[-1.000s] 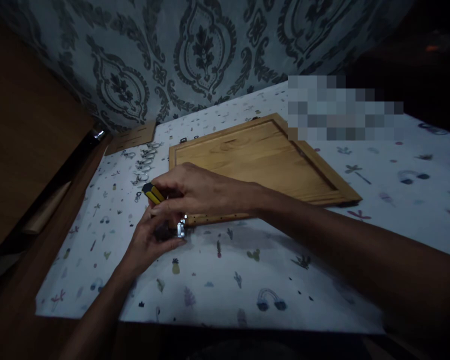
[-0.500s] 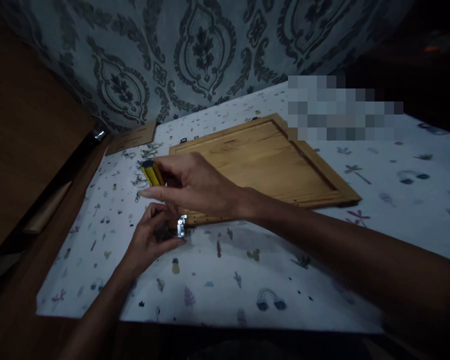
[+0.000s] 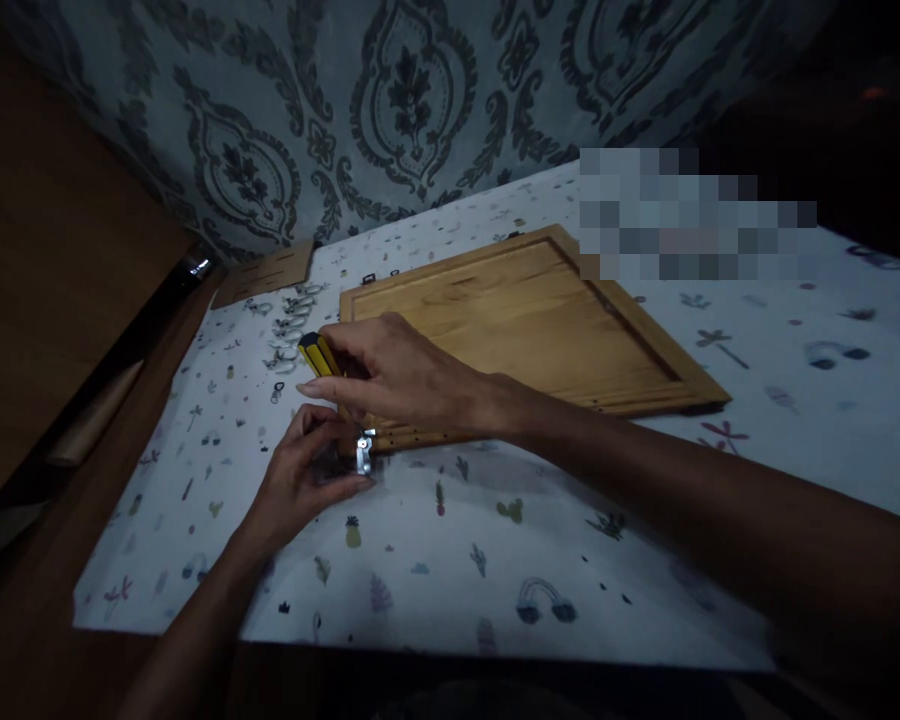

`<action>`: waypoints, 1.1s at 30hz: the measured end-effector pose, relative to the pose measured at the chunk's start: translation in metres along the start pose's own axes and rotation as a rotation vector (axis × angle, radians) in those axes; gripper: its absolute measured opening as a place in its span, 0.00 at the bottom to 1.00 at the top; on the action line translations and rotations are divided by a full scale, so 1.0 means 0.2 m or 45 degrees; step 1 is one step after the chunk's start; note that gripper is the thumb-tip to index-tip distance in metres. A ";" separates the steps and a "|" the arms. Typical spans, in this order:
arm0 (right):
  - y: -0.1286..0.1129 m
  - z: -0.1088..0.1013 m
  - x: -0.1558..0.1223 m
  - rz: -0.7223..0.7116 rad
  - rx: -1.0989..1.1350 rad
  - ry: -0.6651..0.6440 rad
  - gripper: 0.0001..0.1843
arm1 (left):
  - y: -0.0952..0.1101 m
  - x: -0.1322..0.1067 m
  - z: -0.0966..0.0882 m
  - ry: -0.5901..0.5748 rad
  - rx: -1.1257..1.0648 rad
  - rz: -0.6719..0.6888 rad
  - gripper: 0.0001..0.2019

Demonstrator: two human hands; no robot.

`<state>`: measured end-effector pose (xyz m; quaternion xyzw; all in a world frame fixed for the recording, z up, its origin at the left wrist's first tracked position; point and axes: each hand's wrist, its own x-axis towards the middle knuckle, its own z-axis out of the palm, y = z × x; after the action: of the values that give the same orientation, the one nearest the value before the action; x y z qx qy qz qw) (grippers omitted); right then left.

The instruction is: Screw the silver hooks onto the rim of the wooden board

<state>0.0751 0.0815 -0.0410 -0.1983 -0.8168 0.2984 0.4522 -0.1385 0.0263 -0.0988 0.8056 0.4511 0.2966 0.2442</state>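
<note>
A wooden panel (image 3: 495,320) with a raised frame lies flat on the patterned white sheet. At its near left corner sits a shiny metal hinge (image 3: 364,452). My left hand (image 3: 300,470) curls around that hinge, its thumb and fingers gripping it from the left. Above it, my right hand (image 3: 397,375) is closed around a screwdriver (image 3: 319,355) with a yellow and black handle, tilted over the corner. The screwdriver's tip is hidden behind my fingers, so whether it touches a screw cannot be made out.
Several metal hinges (image 3: 292,325) lie left of the panel's far corner, with a small loose piece (image 3: 277,391) nearer. A slotted cardboard piece (image 3: 266,275) rests by the patterned wall (image 3: 412,90). Wooden furniture (image 3: 67,230) borders the left side. A pixelated patch covers the back right.
My right hand and the screwdriver handle have shifted slightly right and down, and the handle's tilt has changed. My left hand stays at the hinge.
</note>
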 end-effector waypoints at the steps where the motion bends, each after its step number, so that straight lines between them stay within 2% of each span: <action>1: 0.00 0.00 0.00 0.007 0.001 -0.008 0.22 | 0.00 0.00 0.00 -0.003 0.007 0.002 0.18; 8: 0.00 0.01 0.01 0.022 -0.024 -0.041 0.22 | 0.00 0.00 0.00 0.005 0.044 0.053 0.18; 16: -0.04 0.01 0.01 0.100 0.000 -0.114 0.21 | -0.01 -0.01 0.00 0.029 0.087 0.008 0.22; 21: -0.04 -0.05 0.03 0.081 0.220 -0.340 0.15 | -0.02 -0.01 0.00 0.021 0.071 0.019 0.21; 23: -0.04 -0.07 0.02 0.097 0.265 -0.414 0.16 | -0.02 -0.01 0.00 0.019 0.071 0.036 0.20; 25: -0.04 -0.06 0.02 0.084 0.234 -0.384 0.18 | -0.01 0.00 0.00 0.021 0.064 0.044 0.20; 29: -0.02 -0.03 0.01 0.043 0.096 -0.198 0.21 | -0.01 -0.01 -0.01 0.006 0.072 0.006 0.19; 33: -0.02 -0.01 0.01 0.019 0.046 -0.171 0.20 | -0.01 -0.01 0.00 0.021 0.078 -0.017 0.19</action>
<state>0.0755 0.0801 -0.0368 -0.1758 -0.8383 0.3291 0.3977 -0.1403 0.0251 -0.1001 0.8073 0.4672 0.2877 0.2175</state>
